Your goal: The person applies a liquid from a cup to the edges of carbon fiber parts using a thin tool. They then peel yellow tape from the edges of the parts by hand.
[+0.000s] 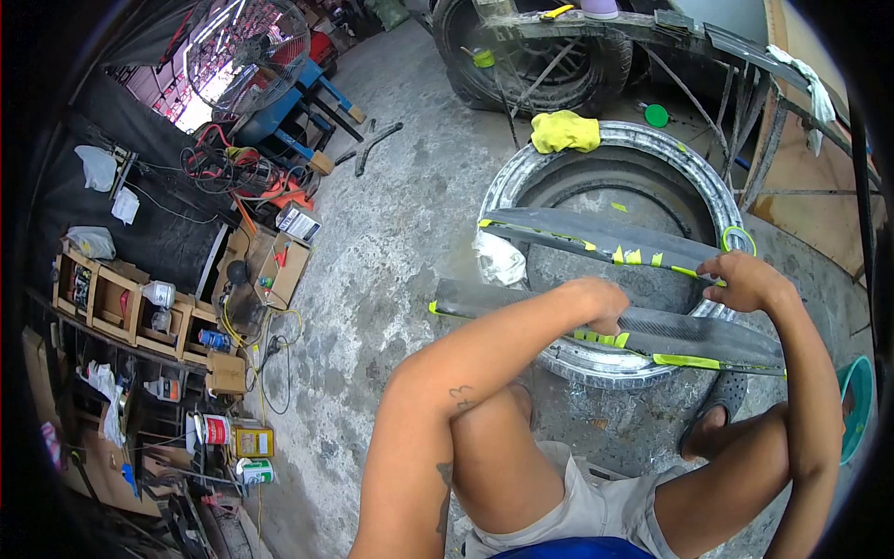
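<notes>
Two long dark panels with lime-green masking tape along their edges lie across a white-smeared tire (507,177) on the floor. My left hand (598,303) is over the near panel (698,334), fingers curled down by its taped edge; whatever they hold is hidden. At the right end of the far panel (559,226), my right hand (752,281) has thumb and fingers closed on the strip of green masking tape (684,270). A roll of green tape (738,240) touches or sits just behind that hand.
A yellow cloth (564,132) and a white crumpled bag (500,259) rest on the tire. Behind stands a metal-framed bench (643,35) before a vehicle wheel. A teal basin (854,410) is at right. Shelves (140,303), cans and a fan (247,56) line the left.
</notes>
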`<state>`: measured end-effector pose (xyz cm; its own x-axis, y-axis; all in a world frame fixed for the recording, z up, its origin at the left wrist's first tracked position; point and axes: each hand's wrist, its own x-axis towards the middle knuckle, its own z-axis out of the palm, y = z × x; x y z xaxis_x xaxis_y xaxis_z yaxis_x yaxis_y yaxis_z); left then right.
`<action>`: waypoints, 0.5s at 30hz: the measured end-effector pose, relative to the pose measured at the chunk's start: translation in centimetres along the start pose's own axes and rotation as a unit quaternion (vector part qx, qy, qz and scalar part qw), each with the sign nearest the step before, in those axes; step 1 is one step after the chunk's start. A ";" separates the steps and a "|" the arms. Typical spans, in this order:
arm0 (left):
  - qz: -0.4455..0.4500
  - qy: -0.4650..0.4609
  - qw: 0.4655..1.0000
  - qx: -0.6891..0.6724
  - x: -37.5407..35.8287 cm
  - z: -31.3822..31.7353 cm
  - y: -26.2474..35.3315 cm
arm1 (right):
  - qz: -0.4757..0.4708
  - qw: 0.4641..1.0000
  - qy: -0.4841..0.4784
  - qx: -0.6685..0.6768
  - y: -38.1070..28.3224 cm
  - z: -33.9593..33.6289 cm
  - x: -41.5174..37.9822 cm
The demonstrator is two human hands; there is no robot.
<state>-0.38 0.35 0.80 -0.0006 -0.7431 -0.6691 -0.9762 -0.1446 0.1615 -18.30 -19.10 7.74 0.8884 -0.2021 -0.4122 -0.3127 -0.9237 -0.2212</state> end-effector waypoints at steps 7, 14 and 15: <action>-0.003 -0.002 1.000 0.003 0.0 -0.1 0.0 | -0.003 1.000 0.001 -0.006 0.1 0.1 0.0; -0.002 -0.002 1.000 0.005 0.1 -0.1 0.0 | -0.001 1.000 -0.003 -0.008 0.0 0.0 0.0; -0.002 -0.004 1.000 0.006 0.1 -0.1 0.0 | -0.001 1.000 -0.001 -0.005 0.0 0.0 -0.1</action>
<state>-0.40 0.19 0.83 0.0017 -0.7374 -0.6755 -0.9786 -0.1402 0.1505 -18.37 -19.11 7.80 0.8888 -0.1993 -0.4127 -0.3071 -0.9275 -0.2134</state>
